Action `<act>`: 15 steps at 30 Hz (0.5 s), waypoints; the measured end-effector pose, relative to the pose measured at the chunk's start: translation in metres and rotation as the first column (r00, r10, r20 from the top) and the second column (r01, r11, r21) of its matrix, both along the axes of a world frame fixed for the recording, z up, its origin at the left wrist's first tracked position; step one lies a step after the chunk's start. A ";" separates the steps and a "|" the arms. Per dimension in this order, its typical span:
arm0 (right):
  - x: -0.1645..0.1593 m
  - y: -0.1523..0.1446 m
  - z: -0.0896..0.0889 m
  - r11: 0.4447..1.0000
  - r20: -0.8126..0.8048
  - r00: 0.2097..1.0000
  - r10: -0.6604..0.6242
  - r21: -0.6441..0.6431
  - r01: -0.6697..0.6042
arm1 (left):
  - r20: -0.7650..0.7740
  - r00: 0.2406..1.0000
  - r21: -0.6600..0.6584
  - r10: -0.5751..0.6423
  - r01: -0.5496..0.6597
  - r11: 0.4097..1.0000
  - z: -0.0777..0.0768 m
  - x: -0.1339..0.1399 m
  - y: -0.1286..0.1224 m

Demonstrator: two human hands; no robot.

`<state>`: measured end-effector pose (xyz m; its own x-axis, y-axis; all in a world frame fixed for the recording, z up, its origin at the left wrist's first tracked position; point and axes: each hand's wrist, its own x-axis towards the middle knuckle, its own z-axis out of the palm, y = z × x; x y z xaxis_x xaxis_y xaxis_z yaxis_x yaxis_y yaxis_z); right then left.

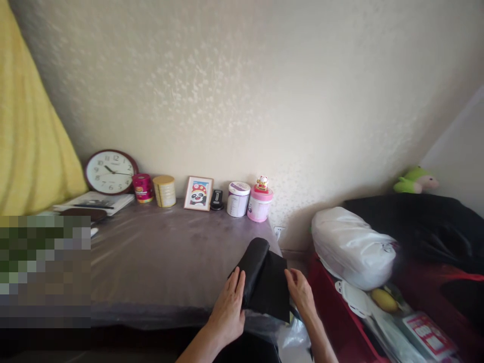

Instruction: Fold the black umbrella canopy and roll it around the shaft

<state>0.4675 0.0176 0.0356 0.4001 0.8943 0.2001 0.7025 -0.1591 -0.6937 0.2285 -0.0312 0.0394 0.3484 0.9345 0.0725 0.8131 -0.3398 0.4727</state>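
A black, soft-looking item [254, 267] lies at the right front corner of the covered table, with a thick rounded roll on its left. From the roll a flat black flap [271, 287] spreads to the right; what kind of thing it is I cannot make out. My left hand [231, 302] holds the rolled part, its fingers laid close together along the left side and its thumb hidden. At the flap's right edge, my right hand [300, 290] pinches the material between thumb and fingers.
Along the wall stand a clock [111, 172], a pink tin [142, 188], a yellow canister [165, 191], a panda picture frame [198, 193] and two tubs [238, 200] [260, 205]. Right of the table [162, 267], a white bag [351, 247] rests by a red box [328, 302].
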 end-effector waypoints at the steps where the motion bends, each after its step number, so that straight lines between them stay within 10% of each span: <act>1: -0.001 -0.001 0.002 1.000 -0.027 0.999 0.019 -0.018 -0.019 | -0.002 1.000 -0.009 0.008 -0.008 1.000 0.000 0.000 0.000; 15: -0.033 0.005 0.024 0.960 -0.342 0.898 0.278 0.059 -0.274 | 0.032 0.998 0.005 0.054 -0.054 0.999 -0.002 0.001 -0.002</act>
<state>0.4345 0.0228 0.0595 0.1829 0.9776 0.1038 0.4348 0.0143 -0.9004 0.2292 -0.0328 0.0372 0.2948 0.9515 0.0879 0.8150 -0.2983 0.4968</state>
